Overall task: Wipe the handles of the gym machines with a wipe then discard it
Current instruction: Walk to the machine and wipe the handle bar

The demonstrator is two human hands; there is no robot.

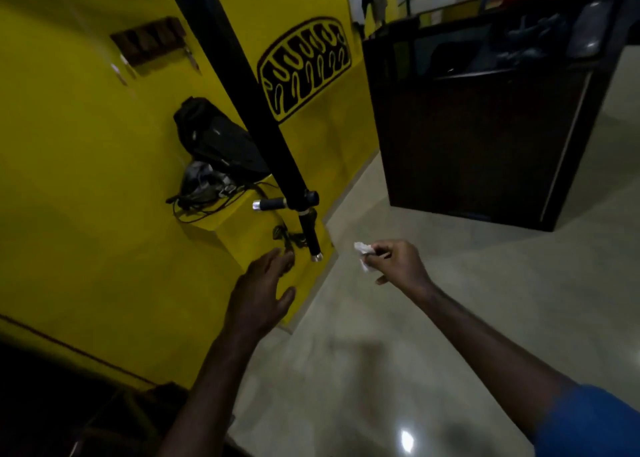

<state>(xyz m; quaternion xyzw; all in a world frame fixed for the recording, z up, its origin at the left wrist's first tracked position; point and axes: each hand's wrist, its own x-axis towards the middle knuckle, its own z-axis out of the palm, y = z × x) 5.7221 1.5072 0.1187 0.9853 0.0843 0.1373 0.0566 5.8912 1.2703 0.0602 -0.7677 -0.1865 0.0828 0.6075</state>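
Note:
A black machine bar (pixel 242 86) slants down from the top to two black handles with silver end caps: one pointing down (pixel 310 235), one sticking out sideways to the left (pixel 272 203). My left hand (pixel 261 292) is open, fingers spread, just below and left of the lower handle, not touching it. To the right of that handle, my right hand (pixel 398 262) pinches a crumpled white wipe (pixel 363 253), a short gap away.
A yellow wall (pixel 86 179) with a black logo fills the left. On its ledge lie a black bag (pixel 218 138) and tangled cables. A dark cabinet (pixel 485 138) stands at the right on a pale glossy floor (pixel 415 335).

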